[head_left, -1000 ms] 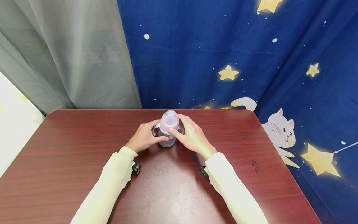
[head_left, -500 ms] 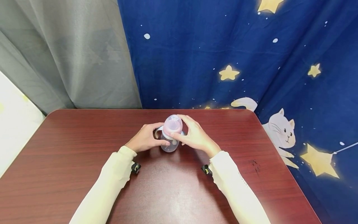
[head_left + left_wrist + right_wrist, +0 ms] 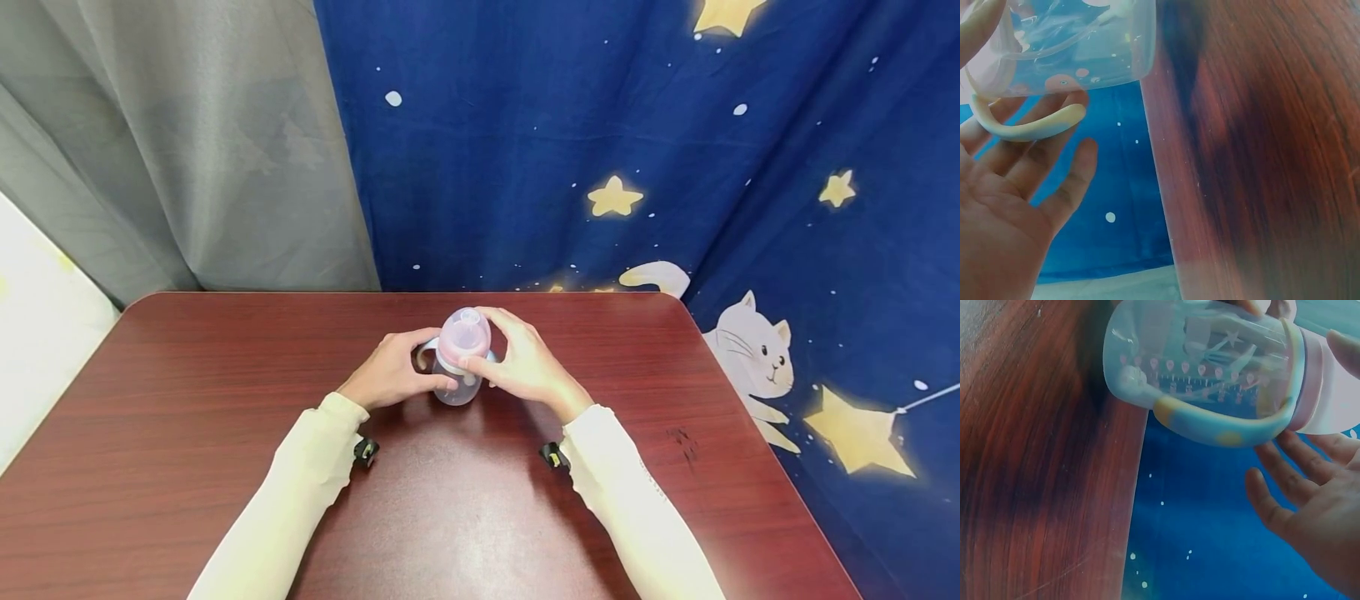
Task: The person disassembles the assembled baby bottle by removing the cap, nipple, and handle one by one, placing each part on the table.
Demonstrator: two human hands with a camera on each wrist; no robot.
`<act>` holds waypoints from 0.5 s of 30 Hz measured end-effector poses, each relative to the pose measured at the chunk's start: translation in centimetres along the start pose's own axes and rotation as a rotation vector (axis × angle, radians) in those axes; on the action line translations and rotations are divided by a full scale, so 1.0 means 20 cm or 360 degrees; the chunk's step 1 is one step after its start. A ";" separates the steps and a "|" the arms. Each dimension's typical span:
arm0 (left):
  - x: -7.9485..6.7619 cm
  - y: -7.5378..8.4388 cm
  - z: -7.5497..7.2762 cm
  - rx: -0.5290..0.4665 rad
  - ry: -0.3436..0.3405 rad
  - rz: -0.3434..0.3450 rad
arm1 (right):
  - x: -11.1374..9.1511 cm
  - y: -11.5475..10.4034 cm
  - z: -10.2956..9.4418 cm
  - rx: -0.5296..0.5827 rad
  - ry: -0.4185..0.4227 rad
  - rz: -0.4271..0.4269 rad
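Left hand (image 3: 392, 367) and right hand (image 3: 531, 365) hold a bottle (image 3: 461, 343) — pink-collared.

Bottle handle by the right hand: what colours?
Pale blue handle with yellow patches, clearest in the right wrist view.

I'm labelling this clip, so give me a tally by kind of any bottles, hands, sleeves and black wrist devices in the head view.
Bottle: 1
Left hand and right hand: 2
Cream sleeves: 2
Black wrist devices: 2
Total: 7
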State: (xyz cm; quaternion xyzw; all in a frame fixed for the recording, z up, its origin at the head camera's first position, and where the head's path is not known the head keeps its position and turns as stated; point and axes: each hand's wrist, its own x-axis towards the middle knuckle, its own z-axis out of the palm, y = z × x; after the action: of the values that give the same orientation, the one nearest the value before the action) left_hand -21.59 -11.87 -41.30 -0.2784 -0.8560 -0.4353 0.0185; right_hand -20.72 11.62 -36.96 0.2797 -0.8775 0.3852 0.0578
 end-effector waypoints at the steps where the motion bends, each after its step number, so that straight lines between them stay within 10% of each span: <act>1: 0.00 0.00 0.00 0.0002 0.0011 0.0002 | 0.00 0.00 0.00 0.0000 0.0009 -0.0006; 15: -0.02 0.02 0.02 0.0036 0.0068 0.0025 | -0.02 0.00 0.02 0.0007 0.0092 -0.0093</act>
State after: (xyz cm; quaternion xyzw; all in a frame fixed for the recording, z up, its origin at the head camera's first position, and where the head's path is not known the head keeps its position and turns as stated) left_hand -20.93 -11.52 -41.36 -0.2753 -0.8581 -0.4312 0.0434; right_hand -20.39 11.61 -37.38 0.2941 -0.8661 0.3933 0.0936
